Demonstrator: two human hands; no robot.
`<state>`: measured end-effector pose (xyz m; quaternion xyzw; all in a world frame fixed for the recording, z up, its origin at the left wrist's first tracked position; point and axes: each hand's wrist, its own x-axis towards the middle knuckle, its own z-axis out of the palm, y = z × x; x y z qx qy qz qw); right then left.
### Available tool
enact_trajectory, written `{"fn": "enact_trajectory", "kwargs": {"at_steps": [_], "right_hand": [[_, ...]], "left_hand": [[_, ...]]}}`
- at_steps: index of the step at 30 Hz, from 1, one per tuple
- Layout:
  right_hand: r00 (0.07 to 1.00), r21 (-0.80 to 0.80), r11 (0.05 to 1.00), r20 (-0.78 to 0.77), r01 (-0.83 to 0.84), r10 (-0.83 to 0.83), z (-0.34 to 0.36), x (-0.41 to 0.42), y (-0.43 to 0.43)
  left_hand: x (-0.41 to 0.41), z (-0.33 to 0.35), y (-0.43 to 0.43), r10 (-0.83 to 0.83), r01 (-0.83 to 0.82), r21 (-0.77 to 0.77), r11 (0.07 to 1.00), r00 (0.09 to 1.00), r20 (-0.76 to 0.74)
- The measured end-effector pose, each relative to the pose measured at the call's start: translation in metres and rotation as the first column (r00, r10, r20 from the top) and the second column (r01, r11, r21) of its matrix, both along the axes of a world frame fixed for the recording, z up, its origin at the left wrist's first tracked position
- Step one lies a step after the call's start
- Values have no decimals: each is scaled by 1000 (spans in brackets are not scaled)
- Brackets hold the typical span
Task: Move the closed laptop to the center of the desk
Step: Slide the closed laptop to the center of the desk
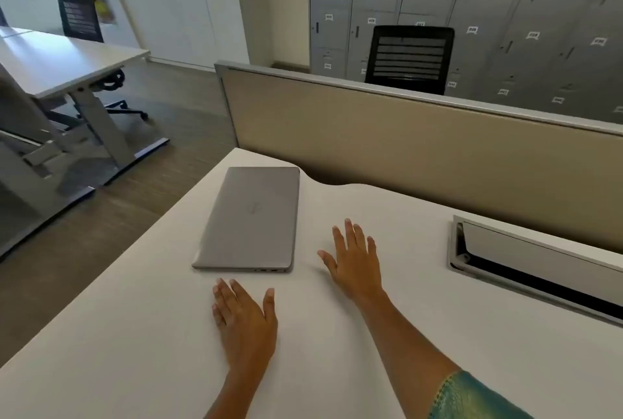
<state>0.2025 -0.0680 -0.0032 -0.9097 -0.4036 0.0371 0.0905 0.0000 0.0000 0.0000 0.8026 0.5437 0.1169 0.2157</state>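
Observation:
A closed grey laptop lies flat on the white desk, near the desk's far left corner. My left hand hovers over the desk just in front of the laptop's near edge, fingers spread, a small gap from it. Just right of the laptop's near right corner is my right hand, palm down, fingers apart, not touching the lid. Neither hand holds anything.
A beige partition stands along the desk's far edge. An open cable tray is sunk in the desk at the right. The desk's left edge drops to the floor. Another desk, black chairs and grey lockers stand beyond.

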Motion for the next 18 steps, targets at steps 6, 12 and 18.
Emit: {"fn": "enact_trajectory", "kwargs": {"at_steps": [6, 12, 18], "right_hand": [[997, -12, 997, 17, -81, 81, 6, 51, 102], [972, 103, 992, -217, -67, 88, 12, 91, 180], [941, 61, 983, -283, -174, 185, 12, 127, 239]], "left_hand": [[30, 9, 44, 321, -112, -436, 893, 837, 443], [43, 40, 72, 770, -34, -810, 586, 335, 543], [30, 39, 92, 920, 98, -930, 355, 139, 366]]}}
